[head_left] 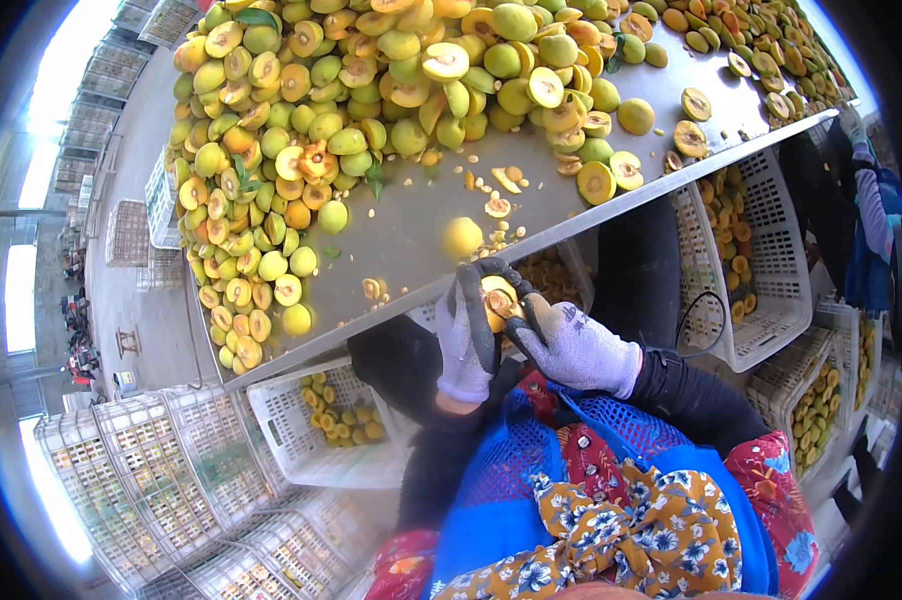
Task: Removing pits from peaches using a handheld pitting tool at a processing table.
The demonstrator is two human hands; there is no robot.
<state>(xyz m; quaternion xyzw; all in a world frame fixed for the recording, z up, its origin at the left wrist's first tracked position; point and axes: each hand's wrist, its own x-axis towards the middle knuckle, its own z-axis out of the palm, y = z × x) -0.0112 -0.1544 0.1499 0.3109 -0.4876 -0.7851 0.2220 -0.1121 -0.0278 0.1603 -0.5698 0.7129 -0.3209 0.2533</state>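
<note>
Just in front of the metal table's near edge, both my hands in lavender gloves with dark palms close around a cut yellow stone fruit (498, 303). My left hand (468, 330) wraps its left side. My right hand (576, 343) grips it from the right, thumb at the cut face, where a brownish centre shows. Whether a tool is in my fingers cannot be made out. A rounded yellow fruit (463, 237) lies on the table right beyond my hands. Around it are small pale kernels and fruit scraps (498, 207).
A large heap of green-yellow fruit (321, 140), many halved, covers the far part of the metal table (411, 235). White crates holding fruit stand below its edge at left (271, 412) and right (786, 240). Stacked crates (141, 470) fill the lower left. Another person (876, 220) is at far right.
</note>
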